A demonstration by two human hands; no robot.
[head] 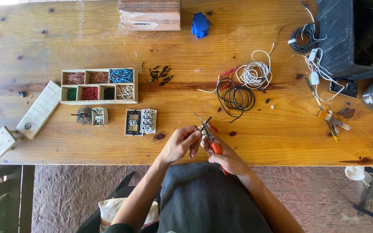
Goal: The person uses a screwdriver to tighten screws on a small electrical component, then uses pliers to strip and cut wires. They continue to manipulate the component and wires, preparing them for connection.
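- The left hand (178,143) is closed, its fingertips pinching a small pale part (202,136) at the near edge of the wooden table (255,142).
- The right hand (227,159) is wrapped around the orange handles of a pair of pliers (210,140); the plier tips point away from the person and meet the small part.
- The two hands are close together, just above the near table edge, in front of the person's dark apron.
- A black wire coil (235,98) lies just beyond the hands; a white wire coil (255,74) lies farther off, to the right.
- To the left, a switch module (140,122) rests near a compartment box (99,86) filled with sorted wire pieces.
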